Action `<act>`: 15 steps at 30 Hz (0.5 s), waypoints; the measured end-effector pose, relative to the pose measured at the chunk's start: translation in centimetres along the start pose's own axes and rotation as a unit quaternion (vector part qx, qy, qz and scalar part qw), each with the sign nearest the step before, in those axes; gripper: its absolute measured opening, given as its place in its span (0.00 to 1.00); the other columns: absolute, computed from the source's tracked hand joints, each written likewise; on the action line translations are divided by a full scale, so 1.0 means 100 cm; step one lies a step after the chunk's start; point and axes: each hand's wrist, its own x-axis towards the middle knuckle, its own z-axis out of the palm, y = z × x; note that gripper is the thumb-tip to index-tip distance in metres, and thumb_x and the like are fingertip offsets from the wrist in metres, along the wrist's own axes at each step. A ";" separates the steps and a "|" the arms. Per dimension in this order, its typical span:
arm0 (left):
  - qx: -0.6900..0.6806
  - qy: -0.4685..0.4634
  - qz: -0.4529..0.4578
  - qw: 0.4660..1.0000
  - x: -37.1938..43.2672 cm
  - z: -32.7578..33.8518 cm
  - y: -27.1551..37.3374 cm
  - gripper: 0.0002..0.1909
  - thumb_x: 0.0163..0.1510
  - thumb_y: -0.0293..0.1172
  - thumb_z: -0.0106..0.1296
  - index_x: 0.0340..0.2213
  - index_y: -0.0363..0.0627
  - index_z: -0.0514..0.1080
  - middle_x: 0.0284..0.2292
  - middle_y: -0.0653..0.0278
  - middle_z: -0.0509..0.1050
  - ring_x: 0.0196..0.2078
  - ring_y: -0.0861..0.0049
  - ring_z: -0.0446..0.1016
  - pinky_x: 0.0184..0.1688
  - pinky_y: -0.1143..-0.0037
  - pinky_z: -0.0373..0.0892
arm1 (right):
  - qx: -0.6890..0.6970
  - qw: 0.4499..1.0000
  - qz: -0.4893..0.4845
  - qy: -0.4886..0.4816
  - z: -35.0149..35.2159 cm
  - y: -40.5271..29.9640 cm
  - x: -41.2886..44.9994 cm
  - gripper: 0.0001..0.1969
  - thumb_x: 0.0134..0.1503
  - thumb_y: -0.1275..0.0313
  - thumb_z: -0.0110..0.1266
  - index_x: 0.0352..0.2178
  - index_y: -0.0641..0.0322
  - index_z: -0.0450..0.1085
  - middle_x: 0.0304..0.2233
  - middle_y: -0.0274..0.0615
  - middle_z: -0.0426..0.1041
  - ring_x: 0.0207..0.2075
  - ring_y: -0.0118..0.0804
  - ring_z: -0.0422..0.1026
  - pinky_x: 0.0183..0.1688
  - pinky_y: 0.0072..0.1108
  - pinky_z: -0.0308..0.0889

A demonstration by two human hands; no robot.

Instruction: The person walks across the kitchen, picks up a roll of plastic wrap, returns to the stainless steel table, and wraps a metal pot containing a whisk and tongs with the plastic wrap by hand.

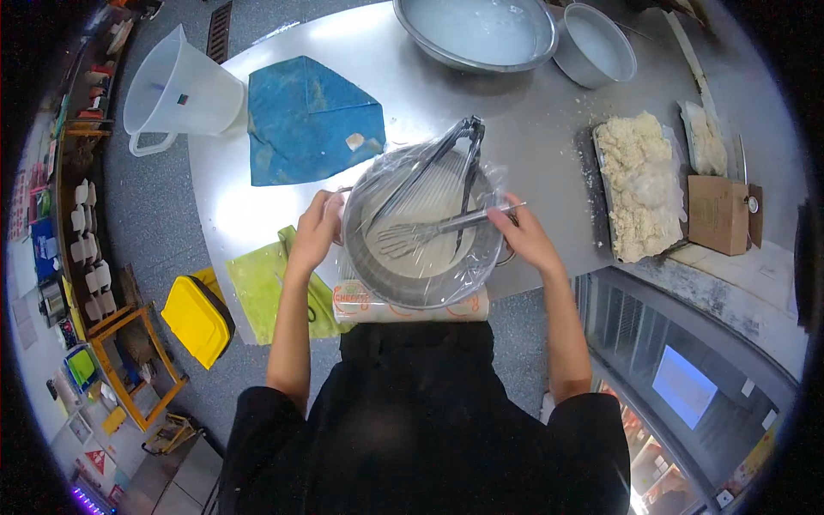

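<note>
A metal pot (423, 297) of pale batter-like liquid stands near the front edge of the steel table (547, 129). Clear plastic film (473, 273) lies over it, with a wire whisk (460, 223) and black tongs (474, 138) across its top; whether they lie over or under the film is hard to tell. At the pot's left side, my left hand (317, 226) grips the handle area. My right hand (524, 232) is at the right handle, its thumb by the end of the whisk. Beneath the pot's front edge is a roll of film (412, 312) with printing.
Blue cloth (309, 129) and a plastic measuring jug (187, 90) are back left; a green cloth (257, 283) is front left. Behind stand a metal bowl (476, 63) and smaller pot (589, 55) of cloudy liquid. A tray of crumbly pale food (637, 187) and cardboard box (714, 212) are right.
</note>
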 end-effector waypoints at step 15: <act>0.025 0.017 0.019 0.999 -0.012 0.009 0.019 0.20 0.55 0.38 0.49 0.47 0.41 0.62 0.25 0.64 0.70 0.29 0.80 0.68 0.32 0.77 0.64 | -0.163 0.981 -0.102 0.007 -0.019 0.022 0.041 0.20 0.47 0.71 0.52 0.43 0.66 0.63 0.33 0.47 0.72 0.29 0.35 0.72 0.33 0.27 0.70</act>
